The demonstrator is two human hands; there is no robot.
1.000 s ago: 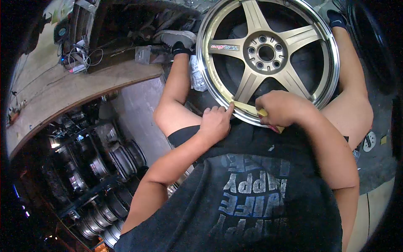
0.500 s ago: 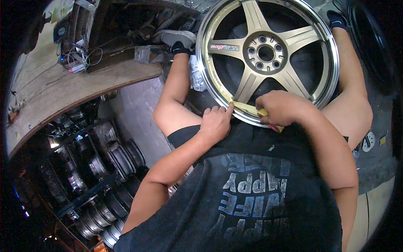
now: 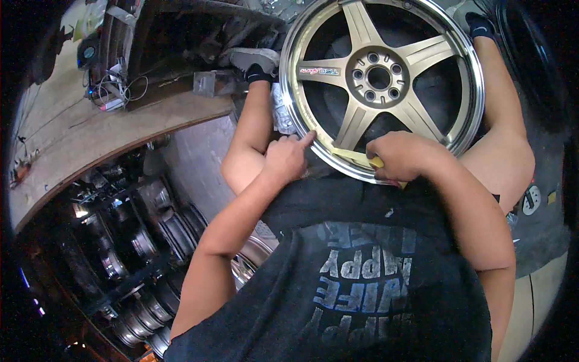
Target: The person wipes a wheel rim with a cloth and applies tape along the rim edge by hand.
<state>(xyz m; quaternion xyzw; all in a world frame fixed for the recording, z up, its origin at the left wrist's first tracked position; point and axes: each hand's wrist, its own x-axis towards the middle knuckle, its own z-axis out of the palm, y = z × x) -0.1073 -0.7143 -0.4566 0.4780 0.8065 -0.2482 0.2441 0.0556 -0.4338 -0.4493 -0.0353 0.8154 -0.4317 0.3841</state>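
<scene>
A gold five-spoke wheel rim (image 3: 366, 123) with a polished lip lies between my legs. Pale yellow masking tape (image 3: 350, 155) stretches from the rim's lower-left inner edge to my right hand (image 3: 401, 157), which is closed around the tape roll, mostly hidden by the fingers. More tape appears to follow the inner edge up the left side. My left hand (image 3: 288, 157) holds nothing; its index finger is stretched out and presses on the rim's lower-left edge, while the other fingers are bent.
At left stands a wooden bench (image 3: 175, 113) with cables and a small clear plastic box (image 3: 205, 83). Below it, a rack holds several metal wheel rims (image 3: 145, 244). A black tyre-like ring (image 3: 531, 66) lies at upper right. A white oval piece (image 3: 531, 200) lies on the right-hand mat.
My left hand has slid left and up along the rim's edge, away from where the loose tape leaves it. The right hand stays almost in place with the tape. The rim has shifted slightly left.
</scene>
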